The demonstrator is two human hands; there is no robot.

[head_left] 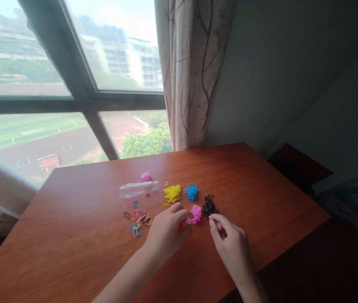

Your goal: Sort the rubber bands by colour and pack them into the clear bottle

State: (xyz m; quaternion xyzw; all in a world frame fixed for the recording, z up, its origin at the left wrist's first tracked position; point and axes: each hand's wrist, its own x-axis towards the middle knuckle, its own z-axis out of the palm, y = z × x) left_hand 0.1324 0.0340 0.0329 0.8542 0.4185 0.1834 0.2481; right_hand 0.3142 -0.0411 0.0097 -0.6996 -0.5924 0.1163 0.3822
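Observation:
My left hand [170, 227] reaches over the near-left edge of a pink pile [195, 214] of small plastic clips shaped like safety pins. Its thumb and forefinger are apart, and some fingers are hidden beneath. Just right of that, my right hand [228, 235] has its thumb and forefinger pinched together at the near edge of a black pile [209, 207]. Whatever sits between those fingertips is too small to make out. Behind the hands lie a yellow pile [172, 193] and a blue pile [192, 192]. Several mixed-colour clips [139, 219] are scattered left of my left hand.
A clear plastic pouch or bottle-like container [138, 190] lies on the wooden table [81, 227], with a pink crumpled item [146, 176] behind it. A window [118, 54] and a patterned curtain [191, 71] border the table's far side. The table's right edge drops to a dark area.

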